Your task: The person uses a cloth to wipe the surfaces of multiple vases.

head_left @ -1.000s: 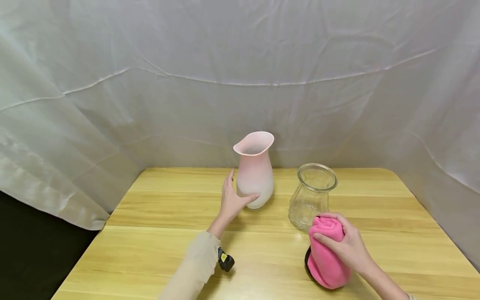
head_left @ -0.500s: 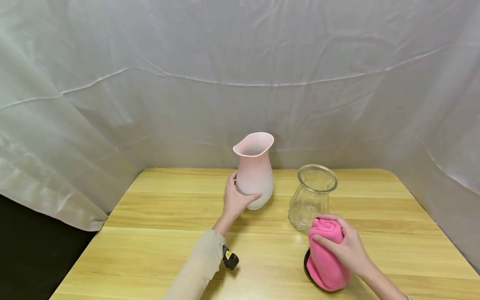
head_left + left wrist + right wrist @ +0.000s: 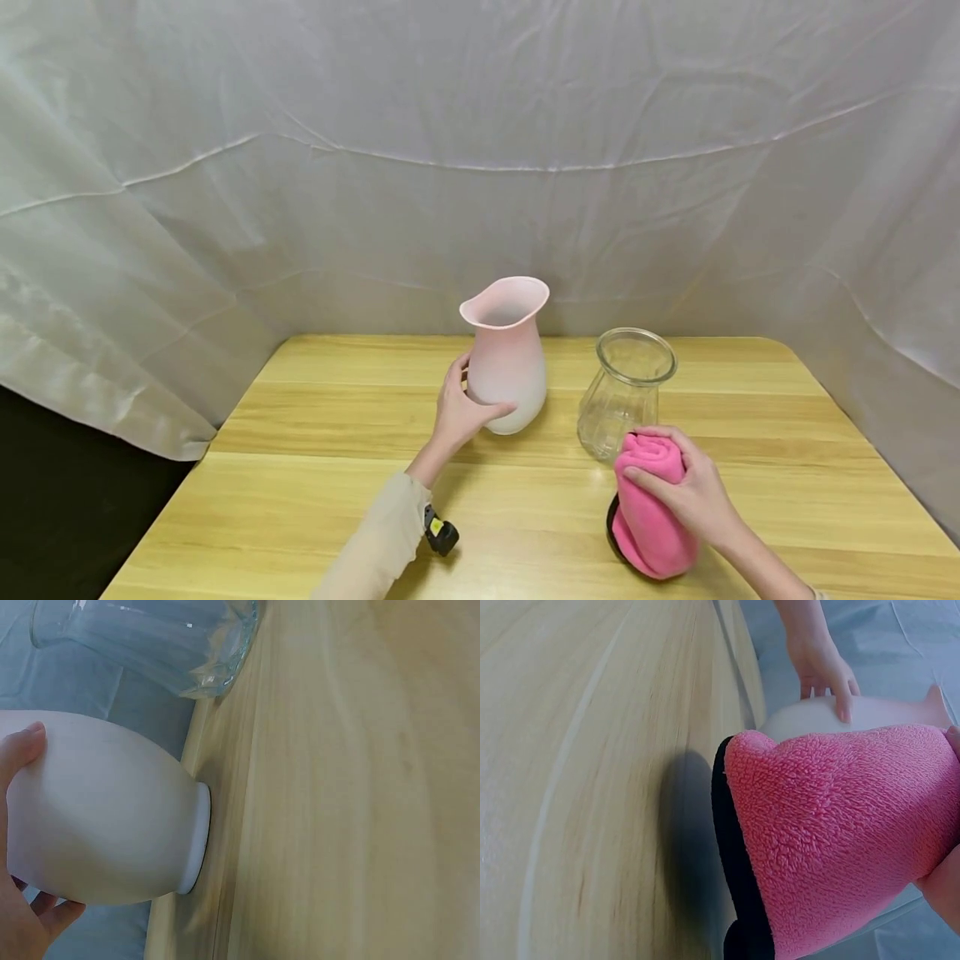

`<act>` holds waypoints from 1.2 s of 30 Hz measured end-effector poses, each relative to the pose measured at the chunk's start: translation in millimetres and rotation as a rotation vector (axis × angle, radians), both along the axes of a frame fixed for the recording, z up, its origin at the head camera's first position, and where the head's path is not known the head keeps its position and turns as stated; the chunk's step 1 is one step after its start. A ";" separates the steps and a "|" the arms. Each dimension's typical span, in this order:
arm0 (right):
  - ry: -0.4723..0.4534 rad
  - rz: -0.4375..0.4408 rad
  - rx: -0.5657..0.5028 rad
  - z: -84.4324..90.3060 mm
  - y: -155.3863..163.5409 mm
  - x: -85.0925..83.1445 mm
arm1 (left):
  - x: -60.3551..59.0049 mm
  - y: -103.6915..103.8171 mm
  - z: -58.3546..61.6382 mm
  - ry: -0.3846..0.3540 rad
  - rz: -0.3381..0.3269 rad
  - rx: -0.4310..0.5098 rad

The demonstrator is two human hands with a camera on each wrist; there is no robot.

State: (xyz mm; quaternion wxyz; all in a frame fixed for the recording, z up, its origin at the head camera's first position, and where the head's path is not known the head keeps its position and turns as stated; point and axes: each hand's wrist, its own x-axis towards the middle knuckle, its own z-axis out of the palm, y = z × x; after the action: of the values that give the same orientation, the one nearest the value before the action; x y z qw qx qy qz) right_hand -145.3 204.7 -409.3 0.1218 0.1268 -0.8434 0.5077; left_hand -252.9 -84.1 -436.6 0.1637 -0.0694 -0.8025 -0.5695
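Observation:
A vase (image 3: 508, 367), pink at its flared, wavy rim and white lower down, stands left of the table's middle. My left hand (image 3: 462, 414) grips its body from the left, thumb across the front and fingers round the far side. In the left wrist view the vase's white base (image 3: 196, 838) is close to the tabletop; I cannot tell if it touches. With my right hand (image 3: 693, 487) I hold a rolled pink towel (image 3: 651, 517) by its top. The towel's black edging (image 3: 735, 847) hangs at the lower end, with a dark shadow beside it on the wood.
A clear glass vase (image 3: 618, 400) stands between the pink vase and the towel, slightly behind the towel. Grey-white cloth (image 3: 480, 167) hangs behind the wooden table (image 3: 330, 492) and at both sides. A black wrist device (image 3: 441, 533) sticks out from my left sleeve.
My left hand has closed round the pink vase and shifted it slightly toward me and to the left. My right hand and the towel have barely moved.

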 end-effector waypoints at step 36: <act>0.068 -0.004 -0.074 24.0 -26.2 -11.7 | 80.9 -19.1 37.1 -0.097 -0.364 -0.020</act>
State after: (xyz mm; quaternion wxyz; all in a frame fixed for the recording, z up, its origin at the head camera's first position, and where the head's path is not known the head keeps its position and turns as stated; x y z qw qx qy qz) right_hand -157.0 178.5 -385.3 0.1560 0.1375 -0.8197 0.5337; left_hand -172.1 -103.1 -399.6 0.0184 -0.1873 -0.7893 -0.5845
